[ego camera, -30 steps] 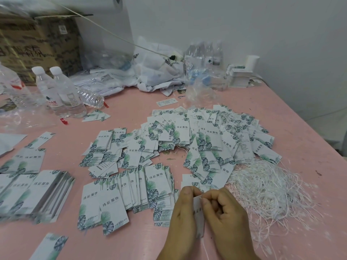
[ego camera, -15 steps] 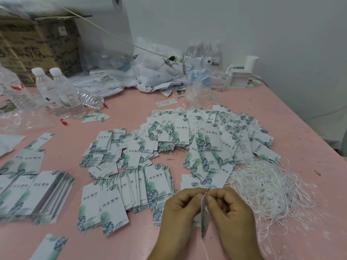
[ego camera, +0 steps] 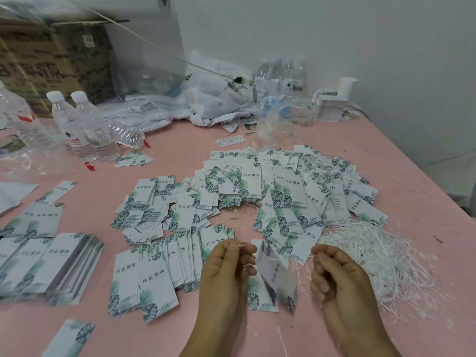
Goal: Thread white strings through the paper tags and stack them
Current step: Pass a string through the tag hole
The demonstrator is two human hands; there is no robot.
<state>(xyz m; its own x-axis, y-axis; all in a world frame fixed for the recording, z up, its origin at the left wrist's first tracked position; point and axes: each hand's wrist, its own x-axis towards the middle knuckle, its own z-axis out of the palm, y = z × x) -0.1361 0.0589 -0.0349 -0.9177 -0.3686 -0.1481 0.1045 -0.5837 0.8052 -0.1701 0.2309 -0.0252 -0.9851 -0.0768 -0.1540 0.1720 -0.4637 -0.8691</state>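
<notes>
White string [ego camera: 247,254] is pinched by both hands, left [ego camera: 226,269] and right [ego camera: 334,276], the paper tag [ego camera: 277,275] hanging between them.

Paper tag [ego camera: 277,273] on white string [ego camera: 246,245] between left hand [ego camera: 226,269] and right hand [ego camera: 337,276].

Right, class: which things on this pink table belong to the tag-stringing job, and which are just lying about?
Belongs to the job:
- left hand and right hand
- white string they pull
- hanging paper tag
- pile of loose strings
- spread of tags
- stacked tags

Lying about:
- water bottles
- cardboard box
- plastic bags
</notes>
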